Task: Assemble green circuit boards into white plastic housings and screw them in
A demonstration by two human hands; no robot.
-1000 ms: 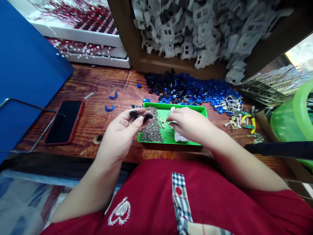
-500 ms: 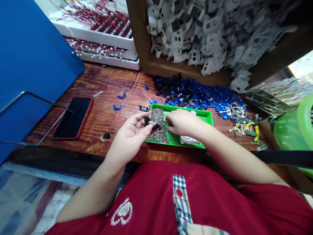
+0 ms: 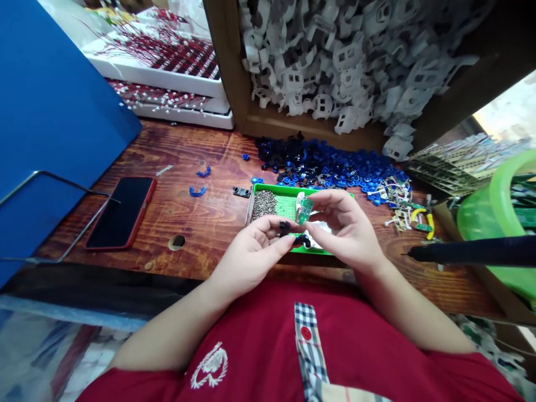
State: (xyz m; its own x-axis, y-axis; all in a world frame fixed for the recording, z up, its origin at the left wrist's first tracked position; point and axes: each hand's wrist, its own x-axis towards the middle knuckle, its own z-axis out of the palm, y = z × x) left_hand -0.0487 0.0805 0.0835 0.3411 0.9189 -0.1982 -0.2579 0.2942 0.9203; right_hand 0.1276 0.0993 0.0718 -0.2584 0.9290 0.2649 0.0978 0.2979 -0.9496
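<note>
My left hand (image 3: 255,251) pinches a small black plastic part (image 3: 302,240) over the front of the green tray (image 3: 256,188). Between the thumb and fingers of my right hand (image 3: 347,229) is a small green circuit board (image 3: 305,209), with a white piece at its upper left edge. The two hands nearly meet, and the board is just above the black part; I cannot tell whether they touch. Silver screws (image 3: 263,205) fill the tray's left end. A white item (image 3: 319,235) in the tray is partly hidden behind my right hand.
Blue and black plastic parts (image 3: 318,162) lie heaped behind the tray, before a carton of white plastic parts (image 3: 347,67). A phone (image 3: 121,212) lies left, beside a metal wire frame. At right are yellow-handled cutters (image 3: 430,223), a dark rod (image 3: 473,251) and a green bucket (image 3: 481,218).
My right hand has risen out of the tray with the circuit board in it. My left hand has moved right and down with the black part, and the hands are now together.
</note>
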